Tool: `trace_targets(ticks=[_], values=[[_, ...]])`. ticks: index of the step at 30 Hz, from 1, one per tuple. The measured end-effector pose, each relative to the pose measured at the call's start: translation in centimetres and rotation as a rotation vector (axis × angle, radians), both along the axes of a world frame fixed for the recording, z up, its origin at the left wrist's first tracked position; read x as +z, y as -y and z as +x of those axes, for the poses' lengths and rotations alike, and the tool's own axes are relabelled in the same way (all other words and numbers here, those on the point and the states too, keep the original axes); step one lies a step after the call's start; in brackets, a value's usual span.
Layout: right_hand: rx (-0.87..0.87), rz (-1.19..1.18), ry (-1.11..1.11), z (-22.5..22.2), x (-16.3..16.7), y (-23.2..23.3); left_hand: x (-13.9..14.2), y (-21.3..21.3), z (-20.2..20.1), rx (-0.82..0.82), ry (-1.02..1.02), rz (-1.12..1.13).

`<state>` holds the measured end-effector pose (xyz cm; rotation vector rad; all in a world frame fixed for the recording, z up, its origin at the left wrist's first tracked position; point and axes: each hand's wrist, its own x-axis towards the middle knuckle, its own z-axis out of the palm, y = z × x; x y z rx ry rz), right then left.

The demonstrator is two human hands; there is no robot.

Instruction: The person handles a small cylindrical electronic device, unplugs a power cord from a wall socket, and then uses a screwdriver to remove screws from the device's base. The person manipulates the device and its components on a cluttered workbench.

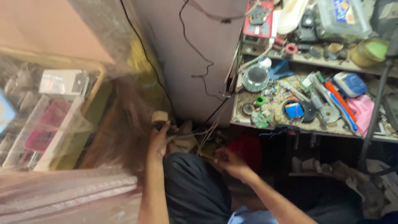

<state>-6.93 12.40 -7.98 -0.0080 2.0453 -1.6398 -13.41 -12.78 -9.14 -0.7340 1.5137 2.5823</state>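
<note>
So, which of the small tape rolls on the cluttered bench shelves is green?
The green tape roll on the lower shelf, just below the round silver speaker. The pink tape roll sits on the upper shelf.

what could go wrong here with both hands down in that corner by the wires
The left hand grips a small tan object right beside loose wires; a tug may snag them. The right hand reaches into a dark, blurred spot, so it may be working unseen. The cluttered workbench overhangs, and parts could get knocked off.
</note>
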Motion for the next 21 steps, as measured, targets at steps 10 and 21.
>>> trace_targets(ticks=[10, 21], values=[[-0.110, 0.023, 0.123, 2.7, -2.0, -4.7, -2.3, -1.1, -4.8, -0.328, 0.213, -0.258], [-0.408, 0.197, 0.367, 10.0, -7.5, -15.0, -11.3, -3.1, -8.3, -0.633, 0.158, -0.634]])
